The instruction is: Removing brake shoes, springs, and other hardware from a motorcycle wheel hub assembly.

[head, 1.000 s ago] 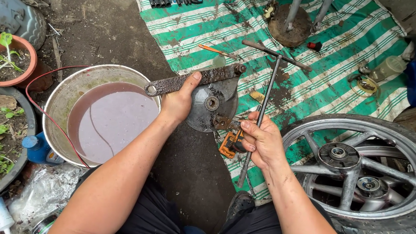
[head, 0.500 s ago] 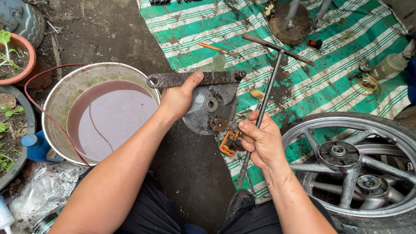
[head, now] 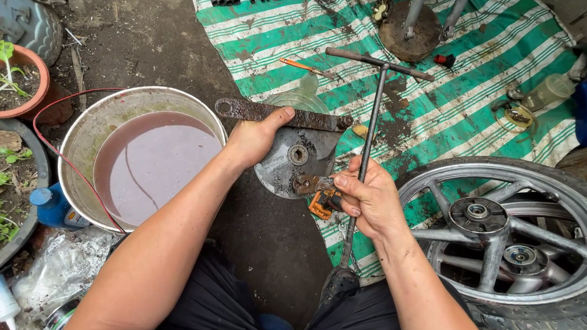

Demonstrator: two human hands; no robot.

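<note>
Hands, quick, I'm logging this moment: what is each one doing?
Left hand: closed on the round metal plate with its rusty arm.
Right hand: closed around the T-handle wrench shaft.

The T-handle wrench (head: pixel 367 142) has swung upright in the right hand (head: pixel 370 200).

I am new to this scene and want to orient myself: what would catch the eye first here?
In the centre, the left hand steadies a grey round metal plate with a rusty arm, while the right hand holds a long T-handle wrench. A metal basin of murky liquid sits at left, a motorcycle wheel at lower right.
</note>
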